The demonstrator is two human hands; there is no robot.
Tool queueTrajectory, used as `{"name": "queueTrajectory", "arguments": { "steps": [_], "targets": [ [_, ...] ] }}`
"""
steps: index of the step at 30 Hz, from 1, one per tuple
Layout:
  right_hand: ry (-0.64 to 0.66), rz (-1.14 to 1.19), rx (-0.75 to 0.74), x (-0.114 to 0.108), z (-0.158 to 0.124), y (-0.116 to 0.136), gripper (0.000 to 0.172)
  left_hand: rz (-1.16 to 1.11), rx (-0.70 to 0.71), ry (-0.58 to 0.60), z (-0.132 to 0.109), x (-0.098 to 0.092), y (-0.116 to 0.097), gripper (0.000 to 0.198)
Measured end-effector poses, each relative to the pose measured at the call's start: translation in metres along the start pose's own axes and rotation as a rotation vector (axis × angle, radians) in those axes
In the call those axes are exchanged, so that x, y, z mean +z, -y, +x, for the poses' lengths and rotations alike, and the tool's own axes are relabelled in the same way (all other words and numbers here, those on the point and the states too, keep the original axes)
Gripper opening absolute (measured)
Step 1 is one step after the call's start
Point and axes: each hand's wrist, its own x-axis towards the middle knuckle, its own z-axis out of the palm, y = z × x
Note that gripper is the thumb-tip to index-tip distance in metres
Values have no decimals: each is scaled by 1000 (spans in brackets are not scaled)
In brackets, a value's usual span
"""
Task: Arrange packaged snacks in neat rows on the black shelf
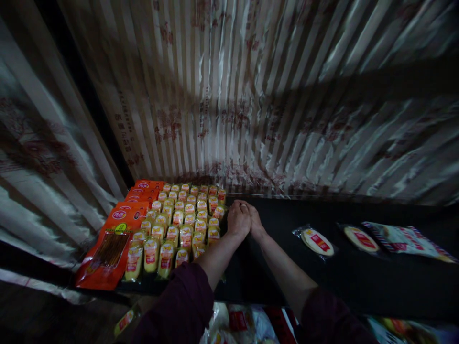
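My left hand [239, 220] and my right hand [254, 222] are pressed together over the back part of the black shelf [276, 229]. Both have their fingers curled in; whatever lies between them, if anything, is hidden. Just left of my left hand stand rows of small yellow cakes [178, 218] in clear wrappers with red and white labels. The row nearest to my left hand ends beside it, and my left forearm covers some of the front cakes.
Orange snack bags [118, 229] overlap at the shelf's left end. To the right lie an oval wrapped pastry [317, 241], another wrapped pastry [361, 239] and a pale packet [405, 239]. A striped curtain [229, 105] hangs behind. More packaged goods [238, 322] show below the front edge.
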Motion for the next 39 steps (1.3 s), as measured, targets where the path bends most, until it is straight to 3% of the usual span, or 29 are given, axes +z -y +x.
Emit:
{"name": "queueTrajectory", "arguments": {
  "steps": [5, 10, 20, 28, 33, 39],
  "targets": [
    [36, -69, 23, -14, -29, 18, 28, 7, -59, 36, -11, -20, -1, 27],
    [41, -66, 62, -19, -46, 24, 27, -3, -121, 31, -3, -36, -1, 36],
    [21, 87, 124, -25, -59, 16, 17, -13, -163, 25, 11, -34, 4, 38],
    [7, 129, 123, -22, -63, 13, 19, 20, -141, 35, 13, -36, 0, 37],
    [21, 106, 109, -19, -73, 17, 21, 26, -97, 97, -3, -37, -7, 36],
    [40, 47, 65, -25, -105, 32, 24, 2, -16, 215, -48, -38, -13, 24]
  ]
}}
